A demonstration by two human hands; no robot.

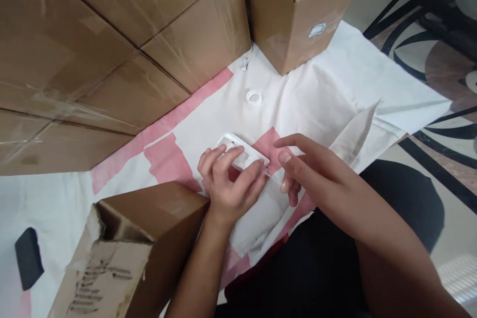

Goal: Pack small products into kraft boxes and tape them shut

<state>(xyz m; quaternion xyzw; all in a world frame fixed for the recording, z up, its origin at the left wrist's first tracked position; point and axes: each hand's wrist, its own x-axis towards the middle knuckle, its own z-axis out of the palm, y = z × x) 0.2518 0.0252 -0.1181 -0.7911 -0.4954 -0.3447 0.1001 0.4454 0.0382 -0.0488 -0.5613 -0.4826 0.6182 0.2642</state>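
A white rectangular plastic case (238, 151) with a paler panel on its upper face is tilted over the cloth. My left hand (233, 179) grips it, with the fingers across its near side and over its edge. From the case's right end a thin clear plastic strip (275, 177) runs to the curled fingers of my right hand (298, 169). The index finger of that hand stretches toward the case, above the thumb. Part of the strip's end is hidden at the fingertips. Beyond the case, a white ring (254, 97) lies on the cloth.
Stacked, taped cardboard boxes (122, 49) stand along the far left, with another box (294, 25) at the back. An open, hand-marked carton (156, 218) is close beside my left forearm. A small clear-and-white piece (244, 64) and a black object (29, 258) lie on the white-and-pink cloth (208, 109).
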